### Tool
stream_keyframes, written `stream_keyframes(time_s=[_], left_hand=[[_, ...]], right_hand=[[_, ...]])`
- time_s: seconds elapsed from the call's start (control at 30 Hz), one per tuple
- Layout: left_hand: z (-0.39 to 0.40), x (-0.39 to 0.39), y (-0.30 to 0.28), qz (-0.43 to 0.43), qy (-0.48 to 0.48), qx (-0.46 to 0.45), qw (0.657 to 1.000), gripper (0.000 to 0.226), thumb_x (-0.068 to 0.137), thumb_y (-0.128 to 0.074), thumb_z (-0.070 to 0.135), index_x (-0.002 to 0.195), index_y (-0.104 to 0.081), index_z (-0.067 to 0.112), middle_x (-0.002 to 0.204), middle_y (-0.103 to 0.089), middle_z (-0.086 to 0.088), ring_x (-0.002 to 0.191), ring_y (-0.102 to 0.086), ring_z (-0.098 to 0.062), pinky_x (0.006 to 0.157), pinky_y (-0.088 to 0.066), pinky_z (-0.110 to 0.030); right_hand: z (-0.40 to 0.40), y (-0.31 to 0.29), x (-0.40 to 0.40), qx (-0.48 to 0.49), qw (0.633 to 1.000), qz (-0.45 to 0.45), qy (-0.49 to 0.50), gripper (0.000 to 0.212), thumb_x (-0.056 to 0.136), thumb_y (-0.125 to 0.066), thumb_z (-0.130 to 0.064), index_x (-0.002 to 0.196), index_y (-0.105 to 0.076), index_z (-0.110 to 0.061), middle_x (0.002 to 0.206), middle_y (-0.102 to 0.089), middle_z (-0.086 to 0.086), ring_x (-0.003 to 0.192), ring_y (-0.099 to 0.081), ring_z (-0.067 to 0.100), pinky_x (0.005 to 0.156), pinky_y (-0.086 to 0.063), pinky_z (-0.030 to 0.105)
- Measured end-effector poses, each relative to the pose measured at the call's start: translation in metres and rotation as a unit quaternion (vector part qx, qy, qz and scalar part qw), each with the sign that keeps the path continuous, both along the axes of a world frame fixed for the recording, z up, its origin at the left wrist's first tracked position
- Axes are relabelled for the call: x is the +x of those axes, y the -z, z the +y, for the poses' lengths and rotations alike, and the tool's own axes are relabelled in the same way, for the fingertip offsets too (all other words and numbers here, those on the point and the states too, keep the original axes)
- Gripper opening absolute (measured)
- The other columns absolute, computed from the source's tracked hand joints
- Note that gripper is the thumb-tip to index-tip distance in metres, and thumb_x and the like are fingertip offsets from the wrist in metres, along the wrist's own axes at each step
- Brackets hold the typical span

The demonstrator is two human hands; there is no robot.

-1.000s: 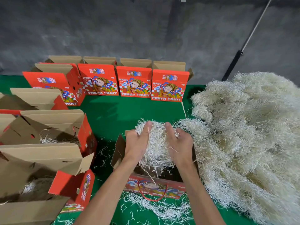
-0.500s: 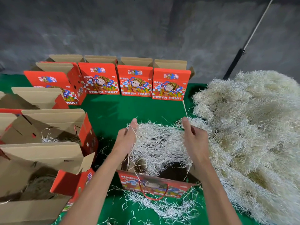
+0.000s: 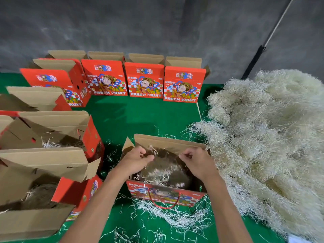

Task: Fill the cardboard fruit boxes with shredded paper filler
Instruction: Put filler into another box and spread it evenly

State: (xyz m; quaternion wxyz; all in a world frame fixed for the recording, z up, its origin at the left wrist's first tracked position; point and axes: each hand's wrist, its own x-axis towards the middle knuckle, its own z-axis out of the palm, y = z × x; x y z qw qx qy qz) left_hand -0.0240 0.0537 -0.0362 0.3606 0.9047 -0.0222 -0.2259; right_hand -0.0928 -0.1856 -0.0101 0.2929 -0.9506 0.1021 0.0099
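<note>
An open red fruit box (image 3: 169, 143) with a red cord handle stands in front of me on the green table. Shredded paper filler (image 3: 163, 171) lies down inside it. My left hand (image 3: 138, 159) hovers over the box's left side with curled fingers, a few pale strands at the fingertips. Over the right side, my right hand (image 3: 197, 160) has thumb and fingers drawn together; whether strands sit between them is unclear. A big heap of shredded paper (image 3: 263, 137) fills the table's right side, touching the box.
Several open red boxes (image 3: 145, 81) stand in a row at the back. More open boxes (image 3: 52, 130) with filler inside crowd the left edge. Loose shreds (image 3: 175, 218) lie in front of the centre box. A black pole (image 3: 254, 62) leans on the grey wall.
The clump of filler that both hands held above the box has been spread apart and has dropped inside. Both hands have come down to the box opening with curled fingers.
</note>
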Motion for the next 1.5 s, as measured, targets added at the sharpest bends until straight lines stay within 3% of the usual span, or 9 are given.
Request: stream_keyframes(time_s=[0.17, 0.3, 0.47, 0.6, 0.77, 0.87, 1.13, 1.37, 1.5], left_hand=[[0.004, -0.02, 0.002, 0.004, 0.061, 0.061, 0.996, 0.043, 0.093, -0.063, 0.051, 0.126, -0.05, 0.027, 0.135, -0.055, 0.004, 0.11, -0.057, -0.014, 0.095, -0.045, -0.033], [0.008, -0.055, 0.014, 0.004, 0.15, 0.122, 0.981, 0.033, 0.095, -0.056, 0.055, 0.116, -0.052, 0.029, 0.11, -0.063, 0.007, 0.081, -0.06, 0.002, 0.08, -0.048, -0.024], [0.009, -0.085, 0.021, 0.002, 0.156, 0.14, 0.978, 0.037, 0.096, -0.048, 0.063, 0.111, -0.054, 0.03, 0.094, -0.063, 0.01, 0.078, -0.06, -0.002, 0.079, -0.051, -0.029], [-0.004, -0.081, 0.016, 0.068, 0.226, 0.194, 0.952, 0.041, 0.101, -0.047, 0.052, 0.125, -0.05, 0.019, 0.096, -0.058, 0.007, 0.076, -0.06, -0.009, 0.069, -0.053, -0.025], [-0.04, -0.035, 0.008, 0.029, 0.282, 0.293, 0.913, 0.022, 0.095, -0.053, 0.013, 0.116, -0.057, 0.008, 0.108, -0.063, -0.008, 0.086, -0.06, -0.024, 0.065, -0.045, -0.032], [-0.047, -0.018, 0.024, 0.032, 0.31, 0.324, 0.893, 0.023, 0.093, -0.053, 0.004, 0.115, -0.058, 0.007, 0.097, -0.06, -0.007, 0.087, -0.059, -0.024, 0.071, -0.046, -0.034], [-0.02, -0.032, 0.102, -0.014, 0.283, 0.28, 0.917, 0.03, 0.095, -0.049, 0.009, 0.122, -0.061, 0.015, 0.146, -0.043, -0.013, 0.138, -0.04, -0.031, 0.117, -0.03, -0.041], [-0.008, -0.03, 0.103, -0.068, 0.291, 0.26, 0.918, 0.028, 0.105, -0.038, 0.033, 0.111, -0.059, 0.016, 0.121, -0.058, -0.004, 0.118, -0.051, -0.02, 0.112, -0.033, -0.049], [-0.015, -0.03, 0.114, -0.05, 0.321, 0.376, 0.868, 0.026, 0.1, -0.05, 0.012, 0.123, -0.059, 0.006, 0.129, -0.059, -0.013, 0.12, -0.056, -0.026, 0.115, -0.037, -0.044]], right_hand=[[-0.004, 0.011, -0.006, 0.013, 0.998, 0.058, -0.025, 0.015, 0.092, -0.071, -0.028, 0.104, -0.073, -0.019, 0.103, -0.074, -0.003, 0.092, -0.068, 0.011, 0.08, -0.051, 0.024], [-0.01, 0.023, -0.02, 0.015, 0.993, 0.107, -0.046, 0.035, 0.09, -0.073, -0.03, 0.121, -0.064, -0.018, 0.12, -0.068, 0.0, 0.111, -0.064, 0.016, 0.1, -0.049, 0.034], [-0.011, 0.023, -0.016, -0.004, 0.989, 0.124, -0.078, 0.052, 0.09, -0.073, -0.028, 0.135, -0.05, -0.018, 0.119, -0.068, 0.007, 0.108, -0.065, 0.021, 0.094, -0.052, 0.036], [0.008, 0.029, 0.001, -0.032, 0.982, 0.141, -0.122, 0.042, 0.09, -0.073, -0.019, 0.128, -0.055, -0.013, 0.099, -0.069, 0.001, 0.066, -0.064, 0.006, 0.063, -0.05, 0.016], [0.048, 0.037, 0.019, -0.18, 0.943, 0.196, -0.199, 0.044, 0.092, -0.058, 0.001, 0.135, -0.051, -0.005, 0.126, -0.063, 0.015, 0.113, -0.063, 0.033, 0.097, -0.053, 0.048], [0.055, 0.047, 0.015, -0.239, 0.915, 0.229, -0.229, 0.045, 0.095, -0.058, -0.003, 0.14, -0.05, -0.004, 0.137, -0.058, 0.017, 0.125, -0.057, 0.035, 0.104, -0.048, 0.045], [0.045, 0.104, -0.012, -0.147, 0.931, 0.222, -0.251, 0.053, 0.108, -0.039, -0.03, 0.157, -0.028, -0.012, 0.164, -0.023, 0.01, 0.151, -0.022, 0.03, 0.121, -0.019, 0.045], [0.059, 0.137, 0.013, -0.149, 0.919, 0.303, -0.205, 0.052, 0.104, -0.042, -0.023, 0.155, -0.03, -0.025, 0.168, -0.008, 0.005, 0.15, -0.022, 0.033, 0.122, -0.02, 0.043], [0.051, 0.144, 0.016, -0.199, 0.917, 0.264, -0.222, 0.049, 0.108, -0.03, -0.043, 0.153, -0.037, -0.024, 0.161, -0.033, 0.004, 0.144, -0.036, 0.025, 0.117, -0.029, 0.038]])
